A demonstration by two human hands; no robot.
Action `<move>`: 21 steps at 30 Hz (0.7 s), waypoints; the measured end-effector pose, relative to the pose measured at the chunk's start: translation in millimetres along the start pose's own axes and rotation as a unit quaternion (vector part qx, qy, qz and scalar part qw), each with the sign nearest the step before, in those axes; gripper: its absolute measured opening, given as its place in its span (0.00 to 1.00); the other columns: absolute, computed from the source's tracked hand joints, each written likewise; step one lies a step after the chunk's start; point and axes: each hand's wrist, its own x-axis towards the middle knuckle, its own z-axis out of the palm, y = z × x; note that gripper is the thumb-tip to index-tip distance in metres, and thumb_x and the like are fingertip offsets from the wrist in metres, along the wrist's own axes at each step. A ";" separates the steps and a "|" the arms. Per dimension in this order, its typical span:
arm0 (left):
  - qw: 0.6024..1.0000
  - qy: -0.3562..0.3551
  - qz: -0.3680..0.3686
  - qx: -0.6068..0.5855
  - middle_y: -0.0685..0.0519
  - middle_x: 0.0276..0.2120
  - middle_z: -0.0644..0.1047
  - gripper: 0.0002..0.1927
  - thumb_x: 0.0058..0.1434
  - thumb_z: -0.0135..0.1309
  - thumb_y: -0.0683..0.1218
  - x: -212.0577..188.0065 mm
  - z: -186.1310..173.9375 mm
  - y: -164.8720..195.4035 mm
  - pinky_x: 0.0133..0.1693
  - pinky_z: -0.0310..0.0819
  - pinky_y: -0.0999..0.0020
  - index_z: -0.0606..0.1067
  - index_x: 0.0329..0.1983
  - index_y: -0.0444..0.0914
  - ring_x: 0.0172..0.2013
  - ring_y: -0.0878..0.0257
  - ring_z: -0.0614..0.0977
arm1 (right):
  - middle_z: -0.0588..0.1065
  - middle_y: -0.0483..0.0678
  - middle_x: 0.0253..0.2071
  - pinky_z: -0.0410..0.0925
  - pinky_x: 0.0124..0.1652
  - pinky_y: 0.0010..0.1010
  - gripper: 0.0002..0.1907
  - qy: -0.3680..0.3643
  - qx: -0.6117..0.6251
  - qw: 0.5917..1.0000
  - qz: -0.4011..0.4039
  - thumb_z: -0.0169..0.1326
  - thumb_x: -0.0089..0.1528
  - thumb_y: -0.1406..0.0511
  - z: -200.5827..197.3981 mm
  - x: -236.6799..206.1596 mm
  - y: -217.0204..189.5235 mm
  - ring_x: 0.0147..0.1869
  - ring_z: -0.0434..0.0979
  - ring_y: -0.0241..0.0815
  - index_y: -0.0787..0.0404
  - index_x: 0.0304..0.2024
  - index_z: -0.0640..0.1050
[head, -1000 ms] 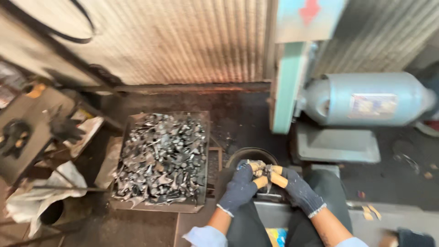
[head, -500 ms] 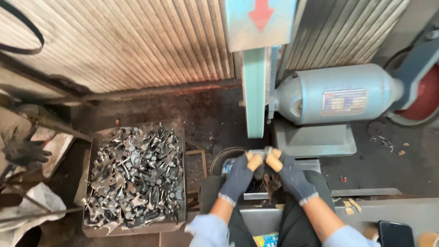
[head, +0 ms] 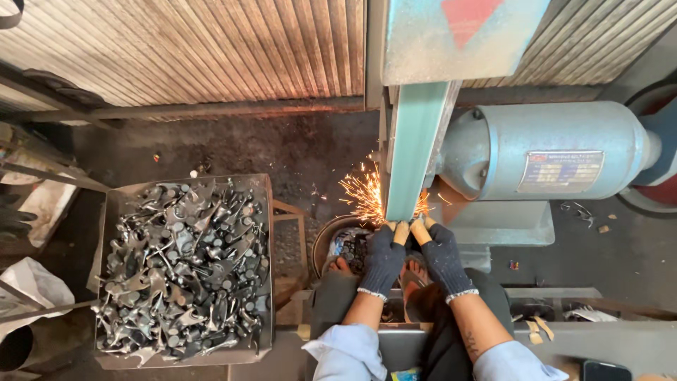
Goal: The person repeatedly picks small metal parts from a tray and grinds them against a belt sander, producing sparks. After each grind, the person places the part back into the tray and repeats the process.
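both hands (head: 412,255) now pressing at belt (head: 410,152), sparks (head: 363,197) flying

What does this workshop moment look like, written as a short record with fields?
Left hand: dark knit glove, fingers pressing a small part, hidden, to the belt
Right hand: same glove, beside the left
Grinding belt: green, upright, sparks at its lower end
Motor: grey-blue, right of belt
Tray: full of dark metal parts, on the left
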 end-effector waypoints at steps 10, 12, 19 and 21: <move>0.944 -0.208 0.005 -0.255 0.40 0.40 0.82 0.16 0.67 0.58 0.49 -21.1 -47.9 25.5 0.44 0.76 0.58 0.77 0.48 0.31 0.41 0.48 0.84 | 0.77 0.43 0.44 0.69 0.44 0.27 0.18 0.001 0.076 0.995 -0.060 0.54 0.64 0.65 -22.2 -44.8 -7.7 0.45 0.75 0.32 0.62 0.56 0.75; 0.972 -0.106 0.195 -0.078 0.38 0.43 0.80 0.21 0.64 0.59 0.51 -58.1 -67.6 15.8 0.46 0.73 0.57 0.76 0.51 0.29 0.45 0.46 0.81 | 0.78 0.48 0.44 0.70 0.44 0.29 0.18 -0.031 0.002 1.000 -0.001 0.54 0.66 0.63 -33.7 -56.0 3.5 0.44 0.76 0.35 0.66 0.55 0.76; 0.980 -0.193 0.030 -0.031 0.45 0.38 0.83 0.16 0.66 0.54 0.52 -75.9 -98.7 14.0 0.42 0.76 0.60 0.80 0.47 0.36 0.37 0.55 0.83 | 0.81 0.46 0.43 0.70 0.44 0.28 0.24 -0.135 -0.228 0.956 -0.128 0.60 0.59 0.63 -43.7 -71.6 23.7 0.45 0.77 0.32 0.63 0.58 0.77; 0.970 -0.226 0.073 -0.049 0.46 0.40 0.83 0.17 0.66 0.54 0.52 -61.6 -104.5 22.8 0.44 0.75 0.61 0.80 0.49 0.36 0.40 0.56 0.83 | 0.82 0.47 0.40 0.71 0.43 0.30 0.25 -0.108 -0.143 0.984 0.001 0.61 0.58 0.61 -37.4 -66.3 14.9 0.41 0.77 0.33 0.65 0.56 0.77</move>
